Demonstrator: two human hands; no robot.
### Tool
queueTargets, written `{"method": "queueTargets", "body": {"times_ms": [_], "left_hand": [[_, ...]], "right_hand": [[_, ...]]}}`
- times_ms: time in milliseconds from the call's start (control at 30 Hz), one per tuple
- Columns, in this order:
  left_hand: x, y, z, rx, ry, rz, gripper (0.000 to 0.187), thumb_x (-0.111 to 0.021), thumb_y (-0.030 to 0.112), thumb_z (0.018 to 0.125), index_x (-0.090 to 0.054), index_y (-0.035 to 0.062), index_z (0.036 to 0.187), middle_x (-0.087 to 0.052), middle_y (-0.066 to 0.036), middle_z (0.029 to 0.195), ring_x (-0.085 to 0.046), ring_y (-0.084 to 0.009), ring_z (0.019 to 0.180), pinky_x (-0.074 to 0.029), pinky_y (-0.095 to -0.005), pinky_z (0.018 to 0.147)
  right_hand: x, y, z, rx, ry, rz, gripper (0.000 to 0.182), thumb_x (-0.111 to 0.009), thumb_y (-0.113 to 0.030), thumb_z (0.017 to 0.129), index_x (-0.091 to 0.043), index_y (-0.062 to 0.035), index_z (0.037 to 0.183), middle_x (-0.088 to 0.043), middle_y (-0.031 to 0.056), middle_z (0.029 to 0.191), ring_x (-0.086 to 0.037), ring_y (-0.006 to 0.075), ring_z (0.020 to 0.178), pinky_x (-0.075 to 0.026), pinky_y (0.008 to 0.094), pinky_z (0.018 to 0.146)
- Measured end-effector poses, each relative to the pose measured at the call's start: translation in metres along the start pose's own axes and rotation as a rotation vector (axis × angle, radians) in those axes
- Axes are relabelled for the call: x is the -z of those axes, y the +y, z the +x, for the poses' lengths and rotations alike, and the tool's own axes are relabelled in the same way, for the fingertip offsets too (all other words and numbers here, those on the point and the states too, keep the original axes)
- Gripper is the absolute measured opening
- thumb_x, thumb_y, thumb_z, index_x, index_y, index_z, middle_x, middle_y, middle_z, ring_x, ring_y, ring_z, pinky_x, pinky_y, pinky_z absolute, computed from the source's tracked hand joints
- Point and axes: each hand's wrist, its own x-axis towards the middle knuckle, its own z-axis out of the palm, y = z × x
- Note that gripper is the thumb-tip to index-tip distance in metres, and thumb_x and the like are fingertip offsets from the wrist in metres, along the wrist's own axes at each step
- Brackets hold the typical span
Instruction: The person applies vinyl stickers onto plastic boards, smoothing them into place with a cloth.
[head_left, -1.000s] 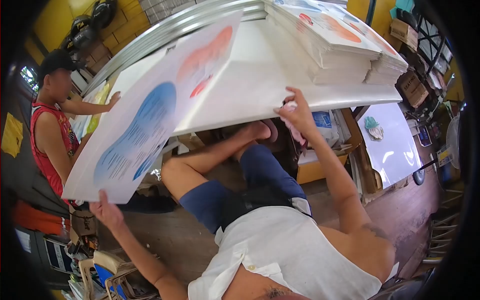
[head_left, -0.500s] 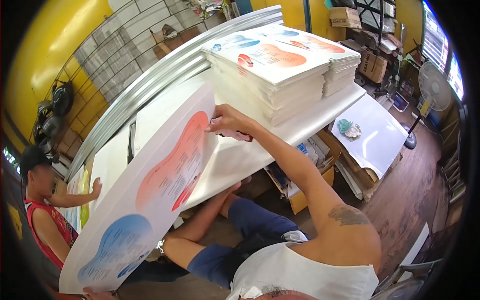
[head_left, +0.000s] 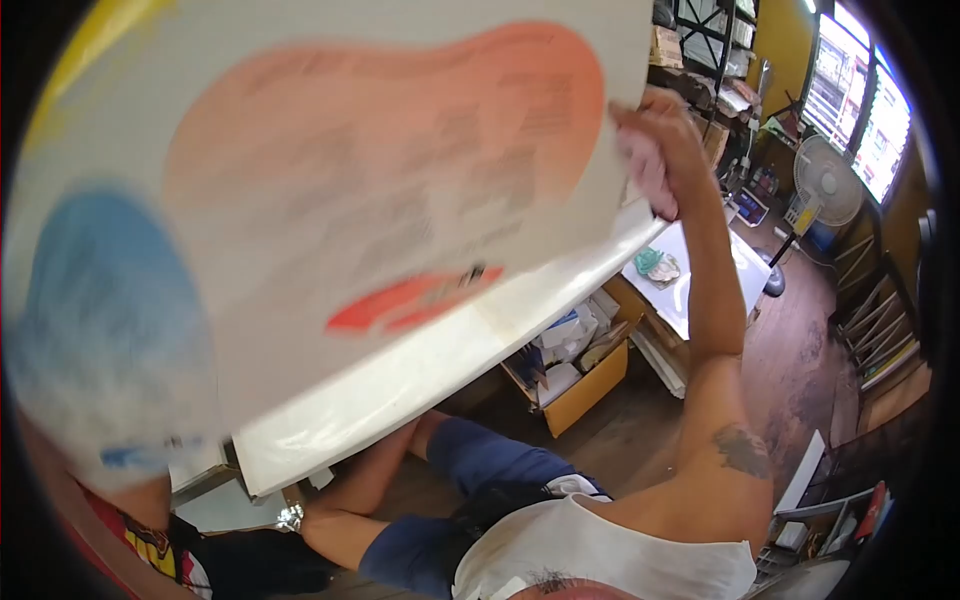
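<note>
A large white printed sheet (head_left: 390, 200) fills the upper left of the head view, raised and tilted over the table. It bears an orange-red rounded shape with text, a blue one on the left and a red mark below. My right hand (head_left: 665, 140) pinches its right edge. A pinkish piece I cannot identify shows under the fingers of that hand. At the lower left edge a blurred strip of skin looks like my left arm (head_left: 65, 510). The fingers of my left hand are hidden.
Under the sheet lies the white tabletop (head_left: 340, 410). Below it stands an open cardboard box (head_left: 590, 395) of papers. A white board (head_left: 740, 260) with a crumpled cloth (head_left: 658, 266) and a standing fan (head_left: 828, 180) are on the right. A person in red (head_left: 165, 550) is at the lower left.
The printed sheet has risen and swung toward the camera, covering the paper stacks. My right hand has moved up and to the right with its edge. The left hand's fingers have gone from sight.
</note>
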Motion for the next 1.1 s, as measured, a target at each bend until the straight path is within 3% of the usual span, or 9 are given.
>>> {"method": "queueTargets", "body": {"times_ms": [233, 300, 367, 500, 633, 767, 900, 1033, 1100], "left_hand": [[-0.091, 0.094, 0.058, -0.315, -0.042, 0.154, 0.040, -0.066, 0.022, 0.099, -0.058, 0.0013, 0.132, -0.062, -0.014, 0.133, -0.059, -0.0306, 0.121, -0.047, -0.0432, 0.103], [-0.118, 0.092, 0.052, -0.526, -0.059, 0.384, 0.040, -0.067, 0.022, 0.099, -0.059, 0.0016, 0.132, -0.062, -0.014, 0.133, -0.059, -0.0307, 0.122, -0.047, -0.0430, 0.103], [-0.150, 0.064, 0.026, -0.904, -0.032, 0.660, 0.042, -0.073, 0.016, 0.093, -0.060, 0.0056, 0.131, -0.062, -0.016, 0.131, -0.059, -0.0336, 0.121, -0.047, -0.0413, 0.100], [-0.199, 0.051, -0.056, -0.741, -0.390, 0.639, 0.046, -0.076, 0.016, 0.084, -0.060, 0.0047, 0.126, -0.061, -0.012, 0.125, -0.058, -0.0331, 0.114, -0.047, -0.0436, 0.089], [-0.225, 0.007, -0.096, -0.738, -0.646, 0.653, 0.049, -0.079, 0.015, 0.081, -0.059, 0.0062, 0.125, -0.060, -0.014, 0.123, -0.057, -0.0341, 0.112, -0.048, -0.0459, 0.085], [-0.239, -0.023, -0.131, -0.655, -0.790, 0.623, 0.047, -0.080, 0.019, 0.080, -0.061, 0.0073, 0.122, -0.059, -0.013, 0.122, -0.057, -0.0347, 0.111, -0.049, -0.0467, 0.084], [-0.248, -0.038, -0.154, -0.601, -0.872, 0.570, 0.042, -0.079, 0.020, 0.081, -0.063, 0.0082, 0.119, -0.059, -0.013, 0.123, -0.057, -0.0343, 0.111, -0.050, -0.0476, 0.083], [-0.245, -0.043, -0.173, -0.505, -0.879, 0.521, 0.037, -0.076, 0.017, 0.084, -0.064, 0.0074, 0.117, -0.061, -0.014, 0.121, -0.057, -0.0347, 0.112, -0.049, -0.0479, 0.086], [-0.245, -0.049, -0.181, -0.427, -0.886, 0.503, 0.035, -0.075, 0.017, 0.085, -0.065, 0.0066, 0.117, -0.062, -0.014, 0.122, -0.057, -0.0342, 0.114, -0.048, -0.0477, 0.088]], "right_hand": [[0.121, 0.013, 0.060, -0.056, 0.266, 0.133, 0.025, -0.074, -0.021, 0.091, -0.070, -0.0002, 0.104, -0.072, 0.0060, 0.093, -0.068, 0.0116, 0.074, -0.057, 0.0251, 0.070], [0.143, 0.022, 0.066, -0.080, 0.336, 0.157, 0.028, -0.074, -0.021, 0.091, -0.069, -0.0002, 0.109, -0.072, 0.0073, 0.097, -0.070, 0.0129, 0.079, -0.058, 0.0260, 0.073], [0.175, 0.043, 0.075, -0.133, 0.411, 0.171, 0.028, -0.074, -0.021, 0.091, -0.068, -0.0009, 0.110, -0.072, 0.0078, 0.102, -0.070, 0.0157, 0.083, -0.059, 0.0282, 0.074], [0.232, 0.096, 0.096, -0.165, 0.514, 0.281, 0.026, -0.073, -0.017, 0.088, -0.070, 0.0009, 0.106, -0.072, 0.0081, 0.098, -0.070, 0.0194, 0.078, -0.058, 0.0311, 0.072], [0.268, 0.145, 0.119, -0.217, 0.659, 0.224, 0.021, -0.071, -0.014, 0.086, -0.071, 0.0031, 0.098, -0.071, 0.0088, 0.091, -0.068, 0.0188, 0.074, -0.056, 0.0309, 0.065], [0.285, 0.181, 0.133, -0.328, 0.692, 0.151, 0.017, -0.064, -0.014, 0.089, -0.072, 0.0004, 0.092, -0.070, 0.0094, 0.085, -0.067, 0.0184, 0.070, -0.053, 0.0308, 0.060], [0.303, 0.213, 0.139, -0.532, 0.699, -0.453, 0.023, -0.054, -0.021, 0.089, -0.068, -0.0038, 0.081, -0.062, 0.0050, 0.069, -0.056, 0.0171, 0.055, -0.041, 0.0347, 0.050], [0.302, 0.248, 0.143, -0.597, 0.791, -0.224, 0.025, -0.052, -0.022, 0.089, -0.064, -0.0045, 0.075, -0.060, 0.0047, 0.069, -0.054, 0.0180, 0.055, -0.039, 0.0367, 0.049], [0.298, 0.253, 0.150, -0.583, 0.795, -0.298, 0.027, -0.052, -0.023, 0.087, -0.067, -0.0013, 0.080, -0.064, 0.0077, 0.073, -0.058, 0.0197, 0.059, -0.042, 0.0391, 0.053]]}}
